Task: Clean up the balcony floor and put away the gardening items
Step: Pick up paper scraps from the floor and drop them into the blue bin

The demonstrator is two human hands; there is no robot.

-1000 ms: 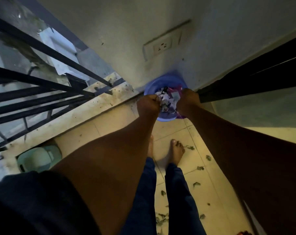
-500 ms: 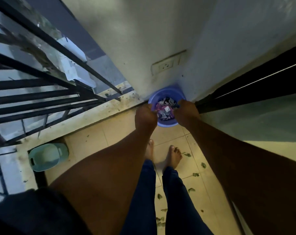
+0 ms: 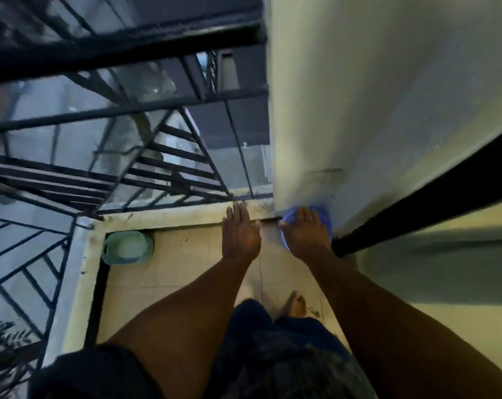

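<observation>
At the wall's foot, the blue basin (image 3: 284, 223) is covered by the right hand (image 3: 305, 234), fingers straight; the left hand (image 3: 239, 234) is held flat, empty.

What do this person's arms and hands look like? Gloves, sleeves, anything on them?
Both arms are bare from the short dark sleeve at the left shoulder down. The left hand and right hand wear no gloves, and no watch or rings show, though the picture is dim and blurred.

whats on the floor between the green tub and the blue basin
Head view: only bare tiled floor between green tub and blue basin; the left hand hovers above.
</observation>
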